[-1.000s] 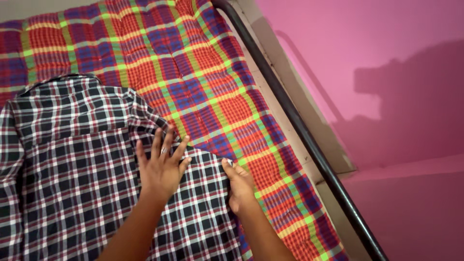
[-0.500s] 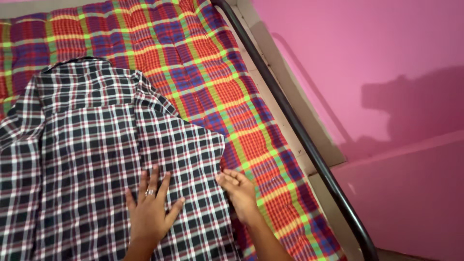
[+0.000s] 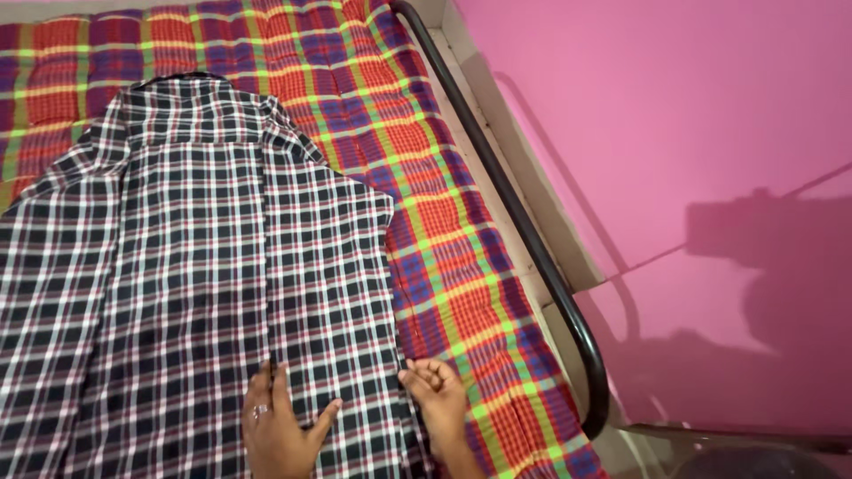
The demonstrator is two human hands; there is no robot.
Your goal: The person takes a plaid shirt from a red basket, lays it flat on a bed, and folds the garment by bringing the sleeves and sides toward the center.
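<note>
Left hand (image 3: 280,426) flat on checked shirt (image 3: 195,284); right hand (image 3: 437,390) curled at its edge

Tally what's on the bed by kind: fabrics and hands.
Checked shirt: 1
Plaid mattress cover: 1
Hands: 2, left hand flat on the shirt, right hand at the shirt's edge
Total: 4

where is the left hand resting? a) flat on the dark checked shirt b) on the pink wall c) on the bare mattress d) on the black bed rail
a: the left hand lies palm down, fingers spread, on the dark checked cotton shirt.
</note>
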